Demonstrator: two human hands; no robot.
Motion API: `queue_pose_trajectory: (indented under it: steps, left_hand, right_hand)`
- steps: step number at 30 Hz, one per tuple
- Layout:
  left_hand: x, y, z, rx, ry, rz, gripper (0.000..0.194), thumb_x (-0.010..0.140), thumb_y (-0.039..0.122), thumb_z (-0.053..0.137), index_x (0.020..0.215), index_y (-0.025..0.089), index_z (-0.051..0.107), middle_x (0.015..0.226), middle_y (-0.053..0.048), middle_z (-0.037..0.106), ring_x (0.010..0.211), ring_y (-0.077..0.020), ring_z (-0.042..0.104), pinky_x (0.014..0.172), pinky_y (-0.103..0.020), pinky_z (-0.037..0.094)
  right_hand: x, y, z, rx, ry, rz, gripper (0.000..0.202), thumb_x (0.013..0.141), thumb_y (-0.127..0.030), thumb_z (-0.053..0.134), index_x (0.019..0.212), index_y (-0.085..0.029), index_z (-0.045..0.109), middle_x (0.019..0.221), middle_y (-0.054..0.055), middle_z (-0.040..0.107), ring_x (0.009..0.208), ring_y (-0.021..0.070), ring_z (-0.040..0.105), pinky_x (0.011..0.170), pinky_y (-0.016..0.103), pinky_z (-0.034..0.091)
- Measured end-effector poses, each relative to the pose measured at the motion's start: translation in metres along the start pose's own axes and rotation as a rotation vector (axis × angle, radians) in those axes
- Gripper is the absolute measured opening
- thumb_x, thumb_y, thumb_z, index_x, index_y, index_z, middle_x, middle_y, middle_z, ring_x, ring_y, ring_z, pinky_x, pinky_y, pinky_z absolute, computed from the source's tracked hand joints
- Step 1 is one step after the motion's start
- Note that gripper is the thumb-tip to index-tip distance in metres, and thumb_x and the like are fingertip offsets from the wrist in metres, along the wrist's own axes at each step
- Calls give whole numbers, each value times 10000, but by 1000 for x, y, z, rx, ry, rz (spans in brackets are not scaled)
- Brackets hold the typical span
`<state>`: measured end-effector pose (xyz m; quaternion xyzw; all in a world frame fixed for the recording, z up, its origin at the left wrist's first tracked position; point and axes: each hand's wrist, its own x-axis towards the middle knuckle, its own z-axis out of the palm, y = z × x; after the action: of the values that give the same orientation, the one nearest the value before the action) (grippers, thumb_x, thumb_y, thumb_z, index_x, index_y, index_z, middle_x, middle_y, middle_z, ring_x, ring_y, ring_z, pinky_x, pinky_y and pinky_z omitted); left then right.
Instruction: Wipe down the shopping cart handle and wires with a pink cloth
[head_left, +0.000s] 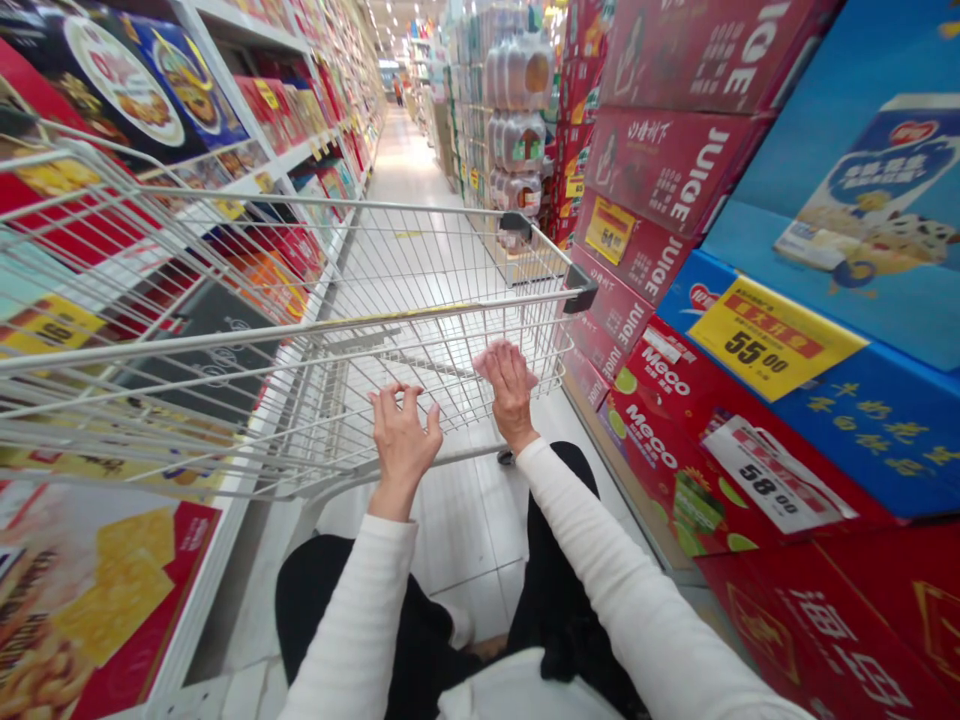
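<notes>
A wire shopping cart (pixel 420 318) stands across the aisle, its side facing me. My right hand (pixel 513 398) holds a pink cloth (pixel 489 368) flat under its fingers, against the cart's wire side near the right end. To its left, my left hand (pixel 406 440) is raised at the same wire side with fingers bent and thumb apart. Nothing shows in it; whether its fingertips touch the wires I cannot tell. My knees are bent low behind the cart.
Shelves of boxed goods (pixel 277 105) line the left side. On the right rise stacked red juice cartons (pixel 660 165), red Meco boxes (pixel 652 420) and blue cartons (pixel 862 400) with price tags. Shrink-wrapped bottles (pixel 519 75) stand farther along the tiled aisle (pixel 401 160).
</notes>
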<state>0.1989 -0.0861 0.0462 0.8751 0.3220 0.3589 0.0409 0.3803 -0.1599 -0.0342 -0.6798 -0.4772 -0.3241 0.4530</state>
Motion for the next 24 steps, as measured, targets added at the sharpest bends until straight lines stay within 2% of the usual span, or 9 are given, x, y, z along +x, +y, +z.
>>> queue_pose_trajectory:
  steps: [3,6,9,12,14,18,21,24]
  left_hand:
    - [1,0,-1,-21,-18,-11,290,907,332,579,1139,170,645,1266,-183,561,1260,-366,539,1261,-637,245]
    - [1,1,-1,-34,-23,-28,284,898,322,587,1137,178,639,1265,-179,559,1267,-363,535,1263,-639,238]
    - [0,1,-1,-27,-19,-22,288,901,313,580,1141,165,640,1253,-183,560,1258,-361,537,1267,-633,236]
    - [-2,3,-2,-21,-13,-8,284,908,300,567,1139,154,642,1251,-183,561,1242,-354,548,1272,-624,233]
    - [-3,3,-4,-32,-15,-8,280,909,295,565,1144,162,637,1255,-177,561,1243,-349,549,1271,-626,232]
    - [-4,3,-5,-56,-33,-14,275,903,292,575,1148,179,630,1245,-162,564,1252,-344,547,1267,-635,234]
    - [-4,4,-4,-44,-28,-22,277,900,291,582,1144,169,630,1243,-164,559,1255,-345,546,1268,-631,234]
    - [-5,6,-5,-31,-24,-28,284,905,289,578,1152,159,630,1241,-170,558,1261,-351,544,1272,-627,232]
  right_hand:
    - [-16,1,-10,32,17,-39,687,992,10,268,1618,-257,353,1633,62,493,1613,169,282,1312,477,372]
    - [0,-7,-22,57,110,-58,708,1001,5,266,1642,-294,280,1656,54,458,1596,189,331,1275,491,437]
    - [27,-22,-20,7,159,-75,749,998,-2,281,1659,-343,191,1725,14,325,1636,220,218,1290,547,405]
    - [31,-33,-6,33,97,-80,757,992,7,268,1660,-341,187,1749,-11,259,1653,215,99,1335,548,314]
    - [17,-34,0,57,49,-74,737,996,12,260,1655,-316,226,1735,5,302,1651,192,100,1348,505,297]
    - [-11,-32,-6,30,30,-59,696,1005,10,263,1631,-290,315,1642,41,482,1617,165,266,1315,456,381]
    - [-2,-37,-17,53,103,-84,689,1010,0,273,1635,-290,304,1612,45,520,1596,183,328,1271,470,449]
    - [22,-47,-16,54,100,-98,654,1027,-35,324,1623,-306,335,1640,27,481,1616,192,279,1295,465,420]
